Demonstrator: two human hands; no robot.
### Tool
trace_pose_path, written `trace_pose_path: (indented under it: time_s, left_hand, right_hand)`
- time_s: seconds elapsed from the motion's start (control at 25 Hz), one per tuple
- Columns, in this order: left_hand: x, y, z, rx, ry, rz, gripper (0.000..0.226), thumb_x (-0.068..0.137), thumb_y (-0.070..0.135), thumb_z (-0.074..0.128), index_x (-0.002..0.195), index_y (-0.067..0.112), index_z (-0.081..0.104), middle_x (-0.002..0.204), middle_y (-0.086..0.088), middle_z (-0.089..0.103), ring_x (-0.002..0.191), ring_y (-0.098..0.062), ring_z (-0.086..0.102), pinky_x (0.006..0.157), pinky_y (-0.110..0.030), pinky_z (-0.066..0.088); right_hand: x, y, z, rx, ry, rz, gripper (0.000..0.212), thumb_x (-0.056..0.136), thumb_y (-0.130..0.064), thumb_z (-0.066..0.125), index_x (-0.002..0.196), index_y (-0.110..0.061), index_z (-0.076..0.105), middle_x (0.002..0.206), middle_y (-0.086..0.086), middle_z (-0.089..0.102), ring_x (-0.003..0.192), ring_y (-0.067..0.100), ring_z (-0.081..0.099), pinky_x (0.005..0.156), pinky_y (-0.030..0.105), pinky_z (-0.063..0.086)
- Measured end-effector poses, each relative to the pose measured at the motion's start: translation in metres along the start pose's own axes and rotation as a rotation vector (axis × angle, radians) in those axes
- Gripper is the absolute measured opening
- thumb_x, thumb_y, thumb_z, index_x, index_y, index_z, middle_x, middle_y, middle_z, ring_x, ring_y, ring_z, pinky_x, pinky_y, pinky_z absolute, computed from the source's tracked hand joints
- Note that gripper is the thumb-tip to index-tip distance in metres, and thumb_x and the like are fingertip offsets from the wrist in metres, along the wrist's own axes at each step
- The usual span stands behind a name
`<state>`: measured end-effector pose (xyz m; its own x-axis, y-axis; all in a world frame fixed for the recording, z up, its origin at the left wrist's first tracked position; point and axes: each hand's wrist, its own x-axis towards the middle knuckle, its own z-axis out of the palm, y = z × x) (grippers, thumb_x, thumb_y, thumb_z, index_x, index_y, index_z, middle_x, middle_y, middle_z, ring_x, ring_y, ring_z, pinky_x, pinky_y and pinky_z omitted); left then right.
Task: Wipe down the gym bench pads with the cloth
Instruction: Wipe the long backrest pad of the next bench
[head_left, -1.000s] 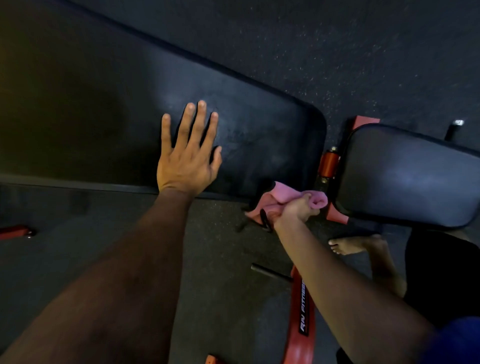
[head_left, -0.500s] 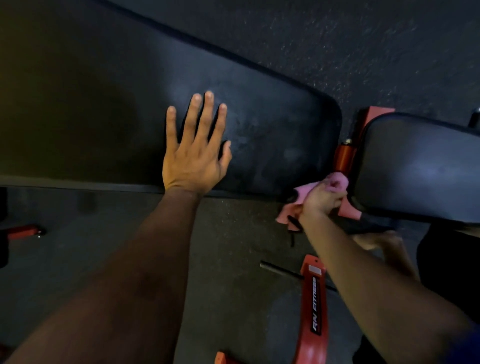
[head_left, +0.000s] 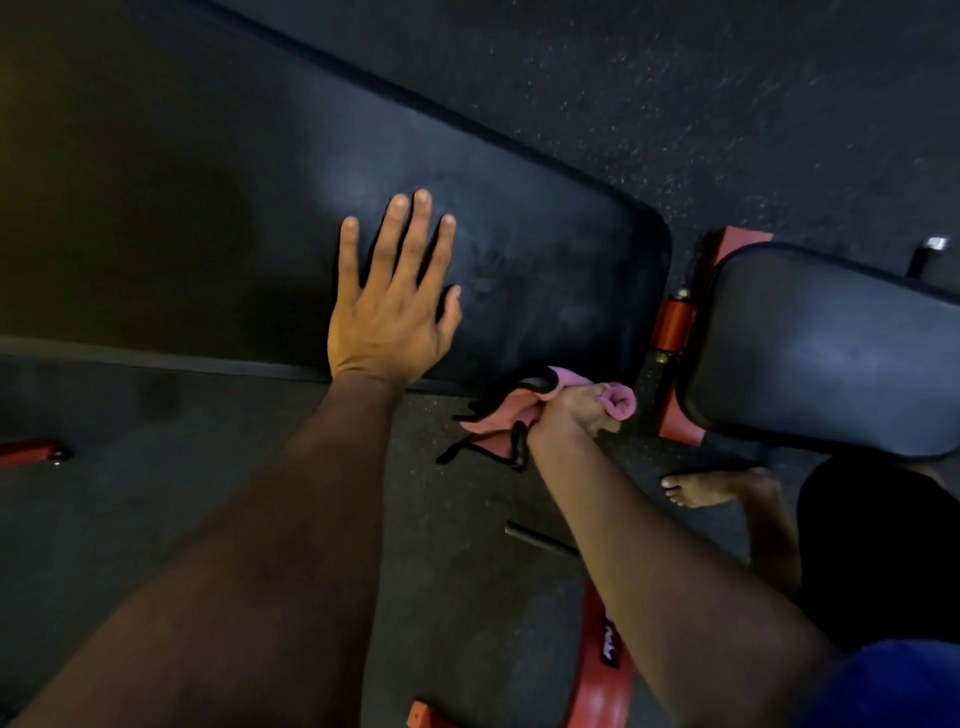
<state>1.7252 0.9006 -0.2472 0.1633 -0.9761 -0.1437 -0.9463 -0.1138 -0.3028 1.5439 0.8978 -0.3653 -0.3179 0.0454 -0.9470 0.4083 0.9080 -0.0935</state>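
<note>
The pink cloth with black edging (head_left: 511, 410) sits bunched in the right hand (head_left: 574, 410), just off the near edge of the long black padded bench back (head_left: 545, 280), close to its rounded right-hand corner. The fingers of that hand are curled tight round the cloth, so that a rolled end of pink fabric pokes out past the knuckles towards the gap between the two pads, while the rest hangs loose below the wrist, its black trim trailing down over the floor. Whether the cloth touches the pad's side edge cannot be told from this angle.

The left hand (head_left: 389, 306) lies flat on the top of the long pad, palm down, fingers straight and slightly spread, holding nothing. Its wrist crosses the pad's near edge.

To the right, across a narrow gap, is the shorter black padded seat (head_left: 831, 353), with a rounded corner facing the long pad. In the gap between them an orange-red metal hinge bracket (head_left: 675, 327) of the frame shows. Below the right forearm a red frame leg with a black label (head_left: 608, 670) runs along the dark speckled rubber floor (head_left: 727, 104). A bare foot (head_left: 711, 488) rests on the floor beneath the seat's near edge.
</note>
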Motion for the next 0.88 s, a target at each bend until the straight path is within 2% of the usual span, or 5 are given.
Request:
trace_pose_path:
  time_s: [0.12, 0.28, 0.44, 0.56, 0.88]
  left_hand:
    - [-0.002, -0.005, 0.005, 0.008, 0.029, -0.016, 0.066, 0.109, 0.045, 0.023, 0.166, 0.016, 0.011, 0.174, -0.013, 0.006, 0.161, -0.030, 0.005, 0.125, -0.060, -0.002]
    - [0.000, 0.002, 0.006, 0.011, 0.058, -0.008, 0.065, 0.108, 0.044, 0.027, 0.166, 0.015, 0.018, 0.173, -0.013, 0.013, 0.160, -0.030, 0.012, 0.126, -0.060, 0.003]
    - [-0.002, -0.003, 0.005, 0.031, 0.076, -0.024, 0.065, 0.107, 0.044, 0.030, 0.165, 0.015, 0.021, 0.173, -0.012, 0.015, 0.160, -0.028, 0.015, 0.126, -0.060, 0.009]
    - [-0.001, 0.000, 0.005, 0.010, 0.072, -0.021, 0.065, 0.107, 0.044, 0.031, 0.165, 0.016, 0.022, 0.173, -0.011, 0.015, 0.160, -0.027, 0.014, 0.127, -0.060, 0.010]
    - [0.003, 0.006, -0.013, -0.033, -0.013, -0.081, 0.066, 0.103, 0.049, 0.036, 0.163, 0.022, 0.031, 0.174, -0.006, 0.015, 0.161, -0.024, 0.011, 0.128, -0.057, 0.007]
  right_hand:
    - [0.058, -0.055, -0.015, -0.222, 0.020, -0.126, 0.053, 0.106, -0.049, 0.040, 0.139, -0.009, 0.051, 0.094, 0.007, 0.063, 0.093, 0.028, 0.062, 0.062, 0.029, 0.047]
    - [0.061, -0.091, -0.004, -0.771, 0.188, -0.455, 0.061, 0.104, -0.048, 0.045, 0.149, -0.008, 0.032, 0.148, 0.021, 0.043, 0.132, 0.042, 0.047, 0.105, 0.048, 0.039]
    - [0.024, -0.062, -0.042, -1.072, -0.210, -0.851, 0.042, 0.105, -0.035, 0.046, 0.139, -0.012, 0.037, 0.139, 0.019, 0.040, 0.121, 0.040, 0.052, 0.101, 0.052, 0.045]
    - [0.027, -0.111, -0.067, -1.437, -0.561, -0.805, 0.016, 0.103, -0.024, 0.053, 0.117, -0.018, 0.054, 0.117, 0.008, 0.059, 0.107, 0.026, 0.061, 0.098, 0.047, 0.050]
    - [-0.044, -0.195, -0.098, -1.594, -0.900, -0.988, 0.031, 0.106, -0.034, 0.049, 0.132, -0.020, 0.061, 0.129, 0.001, 0.062, 0.118, 0.010, 0.056, 0.095, 0.022, 0.041]
